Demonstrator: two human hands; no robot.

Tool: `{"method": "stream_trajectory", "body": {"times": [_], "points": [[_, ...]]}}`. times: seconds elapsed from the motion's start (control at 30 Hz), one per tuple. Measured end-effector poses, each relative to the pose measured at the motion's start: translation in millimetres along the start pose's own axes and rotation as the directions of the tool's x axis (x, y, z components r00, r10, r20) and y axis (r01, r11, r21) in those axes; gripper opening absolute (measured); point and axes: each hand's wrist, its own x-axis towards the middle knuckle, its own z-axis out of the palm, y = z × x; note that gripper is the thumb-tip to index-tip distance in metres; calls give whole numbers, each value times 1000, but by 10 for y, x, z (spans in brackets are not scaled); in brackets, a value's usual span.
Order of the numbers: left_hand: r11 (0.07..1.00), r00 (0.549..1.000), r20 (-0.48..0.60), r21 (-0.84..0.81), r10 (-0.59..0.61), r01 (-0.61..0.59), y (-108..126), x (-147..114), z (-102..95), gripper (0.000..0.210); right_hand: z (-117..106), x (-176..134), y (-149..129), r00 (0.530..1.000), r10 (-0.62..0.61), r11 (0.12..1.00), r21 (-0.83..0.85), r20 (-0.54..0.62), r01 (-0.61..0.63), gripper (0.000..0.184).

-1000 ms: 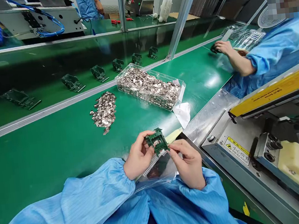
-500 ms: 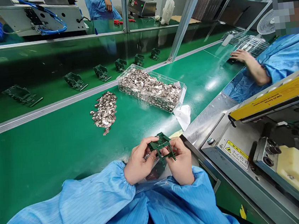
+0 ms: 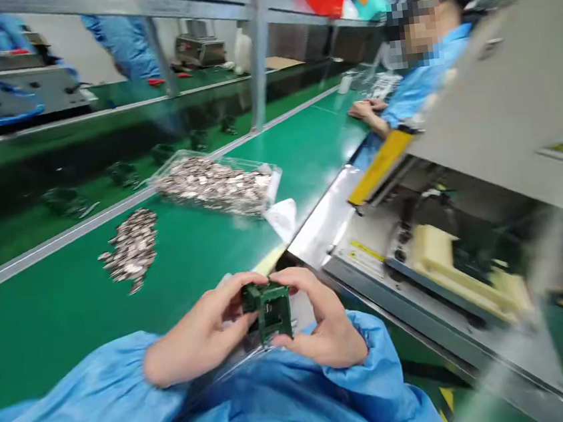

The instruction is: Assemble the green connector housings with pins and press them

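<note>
Between both hands, low in the head view, is a dark green plastic frame (image 3: 275, 312) with a square opening facing me. My left hand (image 3: 213, 325) grips its left side, fingers over the top and thumb below. On its right side my right hand (image 3: 323, 317) closes, fingertips at the top edge and thumb at the bottom. A loose pile of small silvery metal pieces (image 3: 132, 250) lies on the green bench to the left. Behind the hands stands a clear plastic box (image 3: 274, 188) filled with similar metal pieces.
A machine with a yellow bar (image 3: 382, 167) and a cream block (image 3: 434, 252) stands close on the right. Several blurred dark green frames (image 3: 66, 201) sit on the strip beyond the metal rail. Farther along the bench a co-worker in a blue sleeve (image 3: 405, 94) works.
My view has swung right, towards the machine. Both hands still hold the green frame, now turned so that its square opening faces me, with my right fingers across its top.
</note>
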Motion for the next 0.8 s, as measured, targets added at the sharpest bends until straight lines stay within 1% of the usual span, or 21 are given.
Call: {"method": "stream_trajectory", "body": {"times": [0.07, 0.1, 0.13, 0.17, 0.2, 0.23, 0.27, 0.3, 0.33, 0.37, 0.4, 0.43, 0.47, 0.5, 0.53, 0.57, 0.63, 0.67, 0.73, 0.77, 0.8], "points": [[995, 983, 157, -2, 95, -96, 192, 290, 16, 61, -286, -257, -88, 992, 9, 1000, -4, -128, -10, 58], [988, 967, 205, -5, 151, -154, 275, 484, 73, 62, -448, -418, -121, 969, 33, 999, -30, -244, -41, 57], [975, 948, 235, 2, 215, -221, 354, 700, 173, 60, -617, -594, -150, 909, 50, 994, -64, -414, -84, 56], [954, 923, 258, 15, 284, -298, 431, 926, 320, 55, -790, -776, -174, 797, 46, 987, -95, -602, -129, 57], [924, 890, 279, 28, 360, -382, 505, 1155, 509, 51, -964, -952, -194, 637, 10, 979, -123, -771, -164, 58], [888, 853, 298, 39, 428, -459, 576, 1379, 732, 49, -1134, -1115, -210, 446, -53, 972, -148, -894, -182, 59], [850, 813, 319, 40, 487, -525, 643, 1593, 976, 53, -1296, -1257, -224, 293, -109, 968, -168, -950, -186, 59], [821, 785, 320, 37, 531, -570, 704, 1791, 1228, 59, -1445, -1374, -236, 168, -148, 966, -179, -975, -187, 58], [820, 789, 307, 45, 531, -570, 760, 1969, 1473, 68, -1577, -1466, -247, 93, -163, 965, -179, -982, -190, 58], [839, 807, 313, 54, 501, -541, 809, 2122, 1696, 75, -1689, -1534, -260, 64, -159, 965, -169, -985, -200, 58], [866, 828, 330, 57, 454, -497, 853, 2246, 1887, 79, -1781, -1579, -274, 53, -146, 964, -154, -988, -217, 58], [894, 845, 355, 49, 401, -445, 890, 2337, 2036, 81, -1853, -1602, -288, 71, -126, 961, -140, -989, -238, 60], [919, 855, 374, 20, 358, -394, 919, 2395, 2136, 81, -1911, -1606, -300, 112, -115, 956, -141, -987, -259, 61], [939, 868, 371, -33, 331, -343, 941, 2419, 2184, 80, -1960, -1588, -309, 163, -116, 947, -159, -980, -278, 63], [949, 886, 342, -108, 314, -295, 954, 2411, 2179, 80, -2006, -1551, -314, 220, -124, 936, -187, -968, -298, 65], [947, 905, 296, -197, 305, -254, 959, 2374, 2123, 81, -2052, -1495, -315, 284, -133, 921, -224, -950, -318, 66], [912, 932, 218, -358, 289, -200, 940, 2231, 1882, 82, -2158, -1340, -310, 425, -134, 882, -303, -895, -362, 69], [898, 937, 211, -405, 277, -174, 912, 2134, 1713, 79, -2217, -1250, -309, 496, -118, 849, -346, -861, -399, 70], [905, 933, 270, -412, 236, -110, 804, 1909, 1335, 70, -2334, -1076, -319, 639, -19, 758, -428, -769, -492, 67], [925, 934, 305, -375, 188, -64, 721, 1789, 1148, 66, -2385, -1000, -331, 701, 54, 704, -471, -711, -532, 64], [946, 935, 330, -324, 128, -15, 619, 1669, 978, 63, -2427, -938, -347, 748, 128, 652, -513, -651, -559, 61]]}}
